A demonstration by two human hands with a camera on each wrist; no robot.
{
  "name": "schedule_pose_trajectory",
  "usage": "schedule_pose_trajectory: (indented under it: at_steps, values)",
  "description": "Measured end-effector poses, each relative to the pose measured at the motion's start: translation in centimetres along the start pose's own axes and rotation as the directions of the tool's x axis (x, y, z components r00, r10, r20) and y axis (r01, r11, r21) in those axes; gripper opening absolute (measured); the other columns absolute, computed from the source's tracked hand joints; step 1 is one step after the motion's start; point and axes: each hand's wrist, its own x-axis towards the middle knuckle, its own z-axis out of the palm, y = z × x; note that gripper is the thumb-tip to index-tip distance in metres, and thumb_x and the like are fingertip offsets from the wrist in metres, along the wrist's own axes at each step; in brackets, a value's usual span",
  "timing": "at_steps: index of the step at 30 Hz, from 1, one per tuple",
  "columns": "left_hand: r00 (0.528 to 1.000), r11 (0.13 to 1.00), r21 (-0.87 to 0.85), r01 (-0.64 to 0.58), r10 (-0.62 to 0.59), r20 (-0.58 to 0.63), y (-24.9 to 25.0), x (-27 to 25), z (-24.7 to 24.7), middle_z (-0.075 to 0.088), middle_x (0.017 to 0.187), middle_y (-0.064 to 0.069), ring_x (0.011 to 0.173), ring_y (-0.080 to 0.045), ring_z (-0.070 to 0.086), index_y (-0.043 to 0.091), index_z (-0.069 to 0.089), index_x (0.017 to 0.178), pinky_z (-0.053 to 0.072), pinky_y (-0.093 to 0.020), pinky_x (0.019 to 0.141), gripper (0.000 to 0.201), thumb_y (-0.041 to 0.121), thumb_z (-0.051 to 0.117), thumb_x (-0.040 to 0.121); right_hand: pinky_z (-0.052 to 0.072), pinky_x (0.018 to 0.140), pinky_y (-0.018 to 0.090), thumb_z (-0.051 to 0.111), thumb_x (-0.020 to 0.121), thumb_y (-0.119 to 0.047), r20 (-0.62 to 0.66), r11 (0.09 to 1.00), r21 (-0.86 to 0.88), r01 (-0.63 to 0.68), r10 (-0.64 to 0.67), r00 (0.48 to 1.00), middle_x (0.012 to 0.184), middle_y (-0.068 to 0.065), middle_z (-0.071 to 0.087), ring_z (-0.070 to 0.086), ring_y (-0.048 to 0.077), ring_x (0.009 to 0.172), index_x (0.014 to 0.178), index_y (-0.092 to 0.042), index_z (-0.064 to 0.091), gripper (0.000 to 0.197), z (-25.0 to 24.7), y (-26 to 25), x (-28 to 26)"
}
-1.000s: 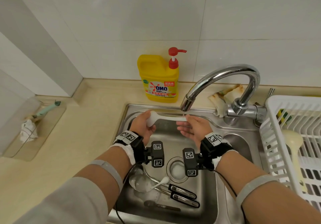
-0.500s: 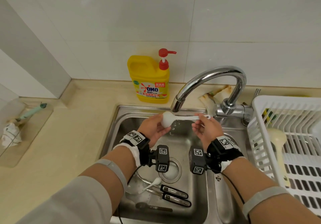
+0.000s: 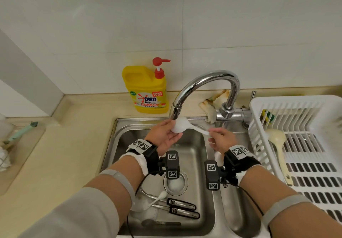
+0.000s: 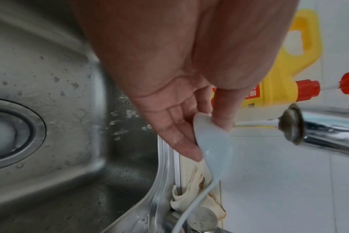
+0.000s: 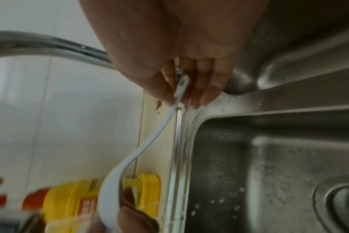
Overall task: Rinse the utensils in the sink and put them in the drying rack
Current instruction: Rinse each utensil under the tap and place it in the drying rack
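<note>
A white long-handled spoon (image 3: 180,126) lies level over the sink (image 3: 118,145), with its bowl right under the faucet spout (image 3: 174,111). My left hand (image 3: 173,131) pinches the bowl; in the left wrist view the thumb presses its rim and the fingers (image 4: 177,138) lie beneath the spoon (image 4: 213,145). My right hand (image 3: 212,131) pinches the handle's end, seen in the right wrist view as the hand (image 5: 179,97) on the thin curved handle (image 5: 149,141). At the sink's bottom lie a small white spoon (image 3: 157,199), two black-handled utensils (image 3: 182,205) and one dark utensil (image 3: 161,223).
A white drying rack (image 3: 259,104) stands right of the sink and holds a cream rice paddle (image 3: 277,145). A yellow soap bottle (image 3: 146,91) stands behind the sink. A crumpled cloth (image 3: 212,102) lies by the faucet base (image 3: 231,115). Beige counter extends to the left.
The spoon has shifted right, so its bowl instead of its handle is under the spout. My right hand has slid out to the handle's end.
</note>
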Motion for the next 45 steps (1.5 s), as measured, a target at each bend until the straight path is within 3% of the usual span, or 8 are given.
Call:
schedule_pose_trajectory:
  at_steps: [5,13,18,27,31,36,41,45]
  values:
    - [0.997,0.990,0.126,-0.067,0.070,-0.022,0.3,-2.2,-0.9,0.068,0.124,-0.017,0.101,-0.024,0.069,0.008,0.060,0.127,0.060,-0.028,0.070,0.030,0.019,0.058,0.100,0.049,0.078,0.026,0.070,0.085,-0.027,0.286,0.785,-0.508,0.353,-0.233,0.930,0.094,-0.011,0.070,0.063,0.007,0.088,0.096,-0.033,0.074,0.013,1.4,-0.6,-2.9]
    - [0.995,0.954,0.290,-0.073,0.089,-0.041,0.1,-6.1,-1.7,0.075,0.110,-0.013,0.094,-0.023,0.074,0.011,0.061,0.122,0.060,-0.036,0.077,0.036,0.039,0.054,0.101,0.049,0.074,0.029,0.071,0.085,-0.032,0.413,0.632,-0.534,0.561,-0.384,0.826,0.077,-0.007,0.063,0.061,0.014,0.077,0.092,-0.026,0.068,0.009,3.5,-0.8,-6.9]
    - [0.992,0.778,0.628,-0.030,0.101,-0.078,-1.1,-7.6,-1.8,0.070,0.111,-0.012,0.092,-0.024,0.070,0.010,0.063,0.121,0.053,-0.036,0.081,0.039,0.039,0.043,0.105,0.057,0.074,0.038,0.070,0.086,-0.028,0.405,0.626,-0.564,0.539,-0.360,0.840,0.067,-0.007,0.058,0.064,0.016,0.067,0.073,-0.027,0.054,0.021,1.5,-0.8,-8.1]
    - [0.913,-0.100,0.938,-0.332,0.214,0.346,-2.2,-8.6,1.0,0.068,0.101,0.004,0.099,-0.017,0.063,0.024,0.064,0.092,0.044,-0.027,0.087,0.012,0.028,0.054,0.096,0.054,0.067,0.028,0.061,0.093,-0.033,0.246,0.654,-0.609,0.449,-0.382,0.891,0.065,0.006,0.073,0.060,0.001,0.046,0.086,-0.006,0.062,0.028,-4.2,-4.6,-12.5]
    - [0.847,-0.169,0.865,-0.473,0.186,0.499,-3.3,-8.8,5.2,0.069,0.097,0.001,0.092,-0.019,0.063,0.020,0.066,0.094,0.045,-0.029,0.080,0.016,0.024,0.050,0.096,0.059,0.069,0.037,0.061,0.092,-0.030,0.114,0.674,-0.633,0.381,-0.407,0.907,0.059,0.002,0.071,0.069,0.020,0.059,0.079,-0.008,0.061,0.026,-9.7,-6.1,-14.3]
    - [0.783,-0.223,0.786,-0.576,0.123,0.609,-5.9,-9.8,9.8,0.066,0.097,0.007,0.086,-0.014,0.067,0.027,0.064,0.097,0.056,-0.033,0.083,0.012,0.026,0.051,0.097,0.061,0.069,0.036,0.067,0.089,-0.030,-0.083,0.653,-0.727,0.211,-0.388,0.918,0.061,-0.001,0.072,0.071,0.018,0.063,0.077,-0.018,0.061,0.018,-18.5,-5.9,-15.0]
    - [0.780,-0.331,0.753,-0.569,0.072,0.621,-8.6,-9.4,12.8,0.062,0.102,0.008,0.091,-0.012,0.062,0.031,0.061,0.095,0.055,-0.035,0.089,0.010,0.026,0.052,0.096,0.060,0.080,0.043,0.070,0.086,-0.031,-0.180,0.591,-0.807,0.016,-0.271,0.946,0.082,0.005,0.071,0.070,0.026,0.080,0.080,-0.019,0.060,0.016,-25.5,-3.6,-13.1]
    - [0.816,-0.367,0.774,-0.517,0.062,0.574,-10.3,-8.1,14.9,0.067,0.099,0.005,0.091,-0.015,0.064,0.023,0.063,0.094,0.054,-0.032,0.088,0.013,0.024,0.050,0.097,0.060,0.068,0.032,0.068,0.087,-0.031,-0.136,0.549,-0.835,-0.023,-0.165,0.977,0.068,-0.001,0.071,0.069,0.017,0.066,0.079,-0.014,0.064,0.020,-28.4,-1.5,-9.4]
